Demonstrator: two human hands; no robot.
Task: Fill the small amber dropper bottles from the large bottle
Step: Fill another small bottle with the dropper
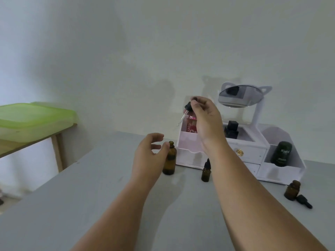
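Observation:
The large amber bottle stands uncapped on the grey table. My left hand is right beside it, fingers apart, thumb touching its neck. High above the table, my right hand pinches a black dropper cap whose glass pipette points down-left. A small amber dropper bottle with its cap on stands partly behind my right forearm. Another small amber bottle stands uncapped at the right, with its black dropper cap lying next to it.
A white cosmetics organizer with drawers and a tilted round mirror stands at the back of the table, holding a pink tube, black items and a dark jar. A wooden side table with a green-lidded box sits at left.

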